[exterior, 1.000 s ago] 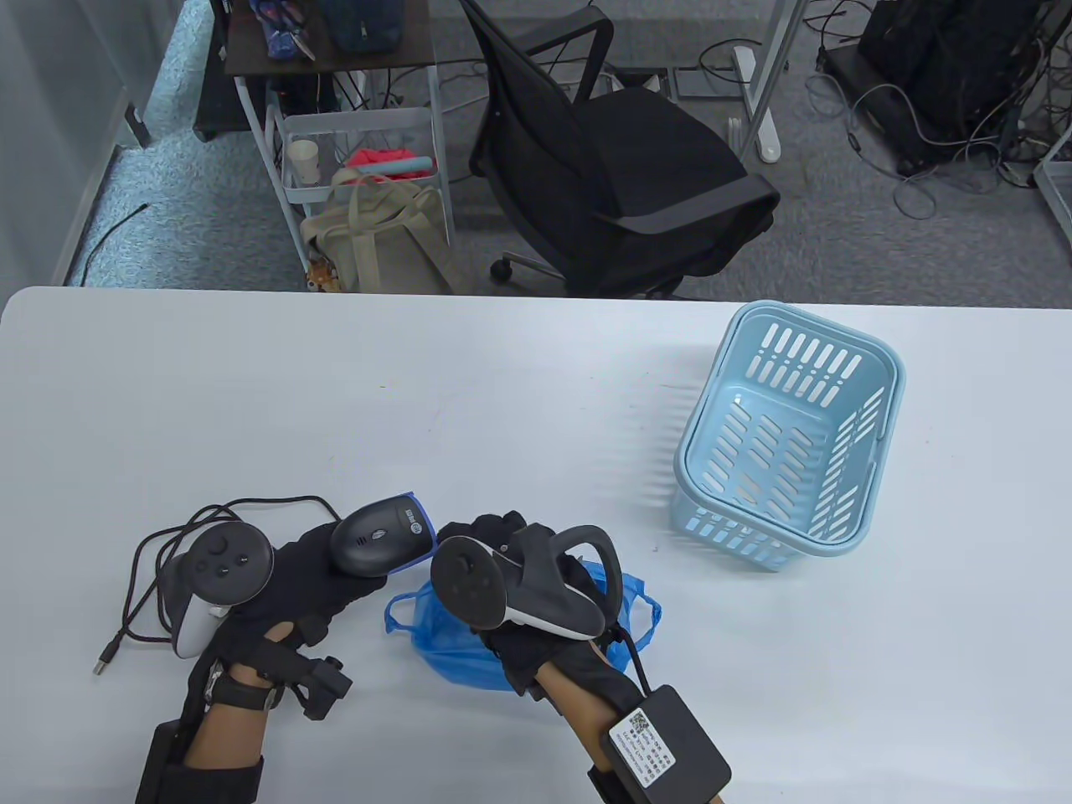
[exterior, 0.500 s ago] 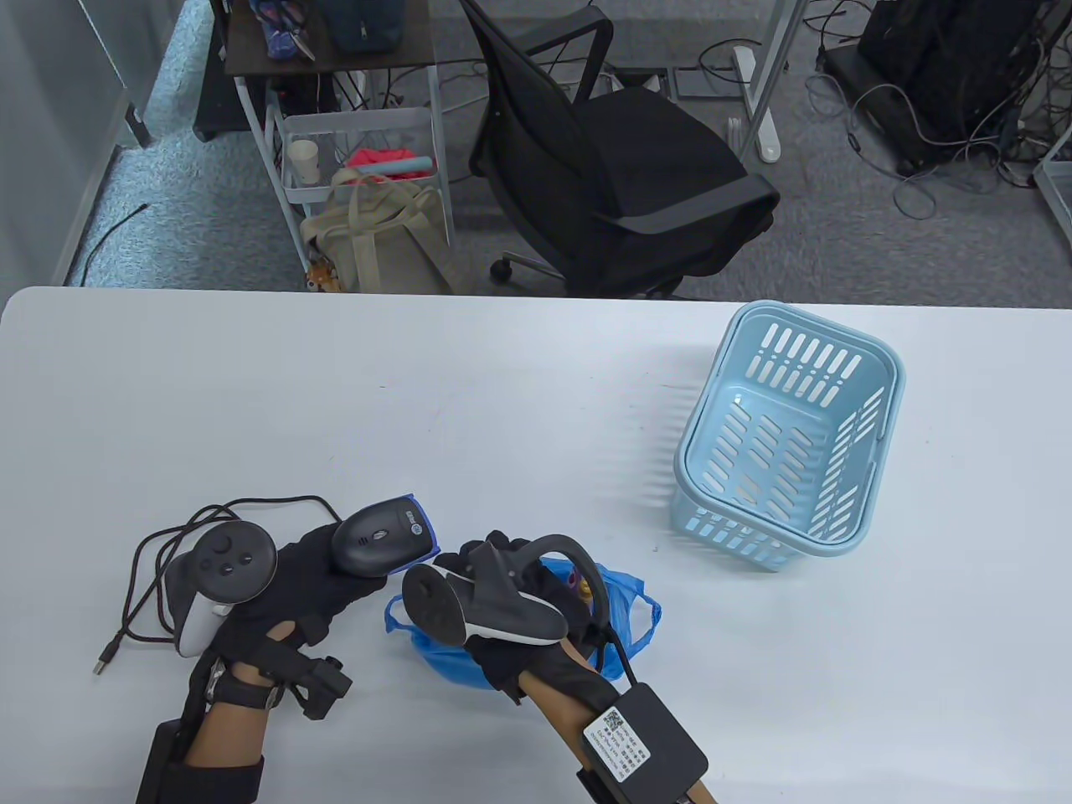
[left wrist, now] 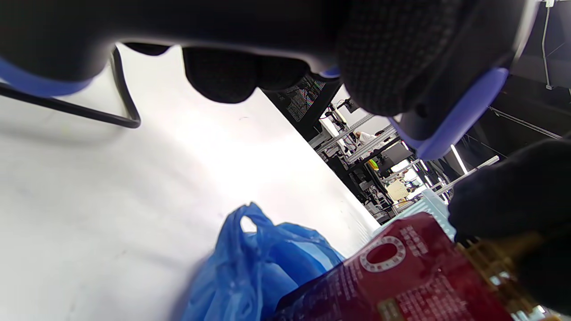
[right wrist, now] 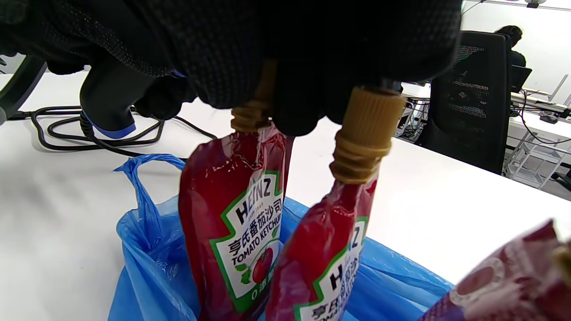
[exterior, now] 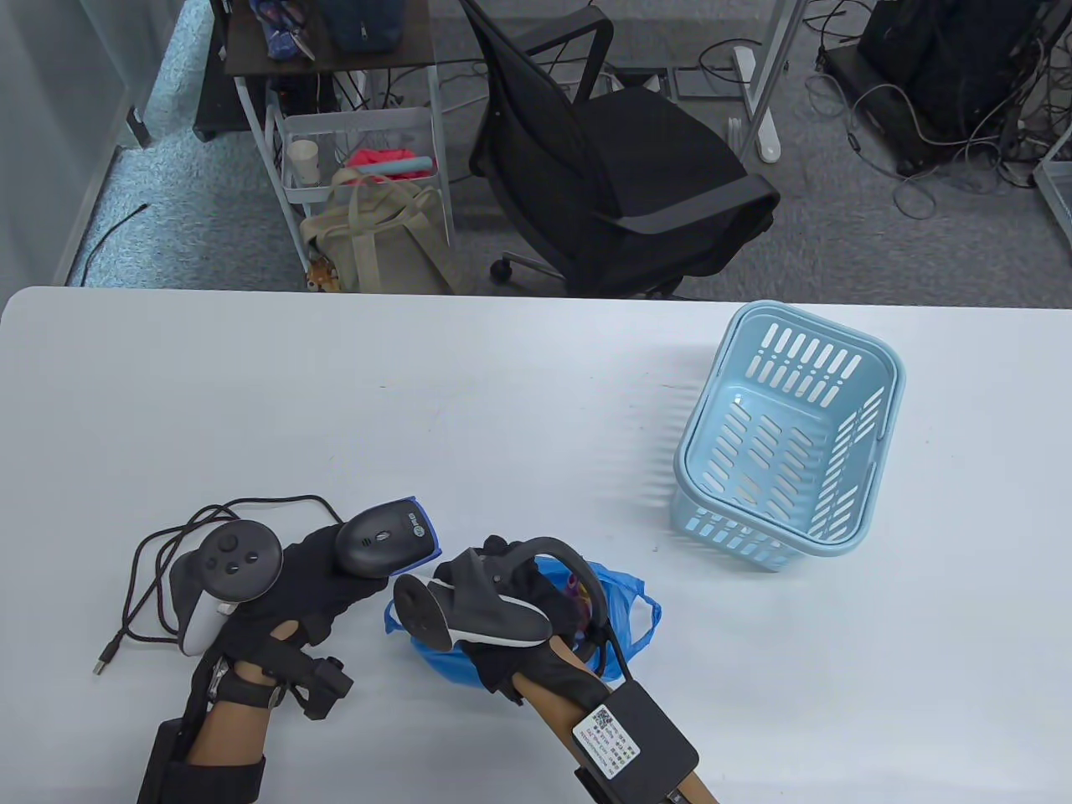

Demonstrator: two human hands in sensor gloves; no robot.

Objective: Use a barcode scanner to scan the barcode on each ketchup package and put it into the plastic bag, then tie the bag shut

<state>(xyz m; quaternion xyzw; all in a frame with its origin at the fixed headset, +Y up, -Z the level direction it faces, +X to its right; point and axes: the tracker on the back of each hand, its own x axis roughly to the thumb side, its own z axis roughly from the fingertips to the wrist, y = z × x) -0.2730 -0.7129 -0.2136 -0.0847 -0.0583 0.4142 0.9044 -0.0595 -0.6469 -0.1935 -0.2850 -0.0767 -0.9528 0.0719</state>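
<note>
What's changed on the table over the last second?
The right hand has tipped over and drawn slightly toward the person above the blue plastic bag, holding two ketchup pouches by their caps. The left hand with the barcode scanner nudged slightly right. The basket and cable stayed put.

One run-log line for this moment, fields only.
left hand: grips barcode scanner | right hand: holds ketchup pouches by their caps, over open blue plastic bag | basket: empty | bag untied
</note>
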